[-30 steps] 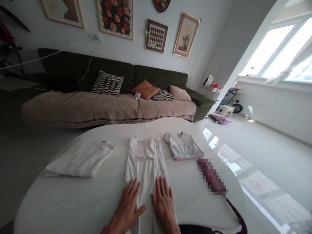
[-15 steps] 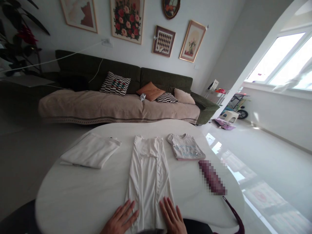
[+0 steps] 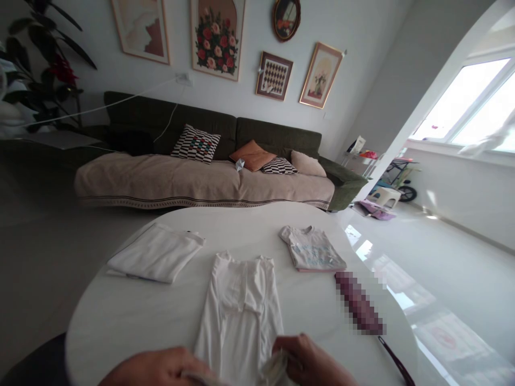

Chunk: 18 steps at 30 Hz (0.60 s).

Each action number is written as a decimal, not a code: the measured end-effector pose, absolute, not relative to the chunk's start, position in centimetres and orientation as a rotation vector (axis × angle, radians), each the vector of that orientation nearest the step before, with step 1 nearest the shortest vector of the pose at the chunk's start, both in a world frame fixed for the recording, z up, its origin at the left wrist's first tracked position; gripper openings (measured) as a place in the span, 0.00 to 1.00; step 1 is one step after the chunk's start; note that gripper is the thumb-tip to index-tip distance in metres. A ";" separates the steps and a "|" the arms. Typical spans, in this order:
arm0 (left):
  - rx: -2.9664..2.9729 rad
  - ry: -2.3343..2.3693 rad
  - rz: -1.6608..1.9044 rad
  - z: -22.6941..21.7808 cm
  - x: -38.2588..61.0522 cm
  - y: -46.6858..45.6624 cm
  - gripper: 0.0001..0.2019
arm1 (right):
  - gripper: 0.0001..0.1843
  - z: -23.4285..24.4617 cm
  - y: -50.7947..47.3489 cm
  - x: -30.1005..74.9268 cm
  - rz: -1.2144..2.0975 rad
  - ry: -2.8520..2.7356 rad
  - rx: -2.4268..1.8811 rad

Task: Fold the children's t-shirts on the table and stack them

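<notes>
- Plant (image 3: 44, 59) with dark leaves and a red bloom, between ten and eleven o'clock as seen from the white garment in the middle.
- Folded white cloth (image 3: 159, 254) at ten o'clock, lying flat on the white table (image 3: 124, 332) near its rounded left edge, well apart from both hands.
- Left hand (image 3: 161, 367) at eight o'clock, low and partly cut off by the bottom edge of view. Its fingers are curled in and grasp a pale edge of the white garment's near end.
- Sofa (image 3: 201, 120) at twelve o'clock, beyond the table, dark green under a beige cover (image 3: 193, 179), with patterned, orange and pale cushions along it.
- White garment (image 3: 241, 329) at the centre, stretched lengthwise between twelve and six o'clock. Its far part rests on the tabletop, slightly creased, with the upper edge beyond the reach of the fingers. The gripped near end lies toward six o'clock, so most of the visible fabric extends away from the grip and between the hands.
- Right hand (image 3: 311, 360) at four o'clock, clenched around a bunched bit of that same near end, which pokes out on its inner side.
- Folded shirt (image 3: 316, 249) at two o'clock, light grey with blue lettering, a pink edge showing beneath it.
- Dark red item (image 3: 360, 304) at three o'clock, blurred into squares, so I cannot tell what it is; a dark strap (image 3: 396, 360) trails from it toward four o'clock.
- Bright window (image 3: 478, 99) at two o'clock, far beyond the table.
</notes>
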<state>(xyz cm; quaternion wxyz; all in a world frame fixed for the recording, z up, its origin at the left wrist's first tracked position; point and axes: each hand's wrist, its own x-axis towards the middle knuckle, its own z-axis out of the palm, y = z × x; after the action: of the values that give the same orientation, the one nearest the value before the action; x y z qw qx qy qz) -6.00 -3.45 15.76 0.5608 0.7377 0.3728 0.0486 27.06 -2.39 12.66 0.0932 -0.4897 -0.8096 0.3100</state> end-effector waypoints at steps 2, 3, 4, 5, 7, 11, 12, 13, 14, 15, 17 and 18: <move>1.548 1.051 0.384 16.3 -5.8 0.7 0.17 | 0.13 14.6 2.6 26.1 0.948 -2.358 -1.417; 1.439 1.129 0.512 15.8 -5.5 3.0 0.19 | 0.11 15.1 5.3 25.5 0.918 -2.313 -1.472; 1.321 1.175 0.614 15.0 -5.1 5.3 0.21 | 0.10 15.1 7.9 24.8 0.878 -2.278 -1.510; 1.216 1.206 0.680 13.9 -4.7 7.5 0.22 | 0.10 14.8 10.3 24.2 0.847 -2.249 -1.544; 1.163 1.271 0.749 11.4 -3.8 11.0 0.24 | 0.09 13.1 14.0 23.0 0.793 -2.192 -1.645; 1.177 1.371 0.815 7.5 -3.2 14.2 0.23 | 0.06 8.8 16.6 22.0 0.711 -2.083 -1.840; 1.196 1.377 0.827 7.0 -3.4 14.5 0.23 | 0.07 8.0 16.7 22.1 0.694 -2.063 -1.863; 1.221 1.381 0.838 6.6 -3.6 14.7 0.22 | 0.08 7.4 16.8 22.3 0.677 -2.047 -1.873; 1.249 1.387 0.848 6.3 -3.9 14.9 0.21 | 0.07 7.0 16.8 22.6 0.662 -2.036 -1.873; 1.278 1.402 0.857 6.1 -4.1 15.1 0.19 | 0.07 6.7 16.9 22.9 0.647 -2.028 -1.869; 1.332 1.480 0.865 5.8 -4.3 15.6 0.16 | 0.09 6.4 17.0 23.6 0.609 -2.011 -1.870; 1.355 1.542 0.867 5.6 -4.3 15.9 0.14 | 0.11 6.4 17.0 23.8 0.583 -2.000 -1.878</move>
<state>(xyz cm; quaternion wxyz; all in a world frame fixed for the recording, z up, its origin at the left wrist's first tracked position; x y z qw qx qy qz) -4.31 15.87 5.60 0.4410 0.5459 0.6210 0.3490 23.81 17.01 6.36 0.1676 -0.6602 -0.7030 0.2048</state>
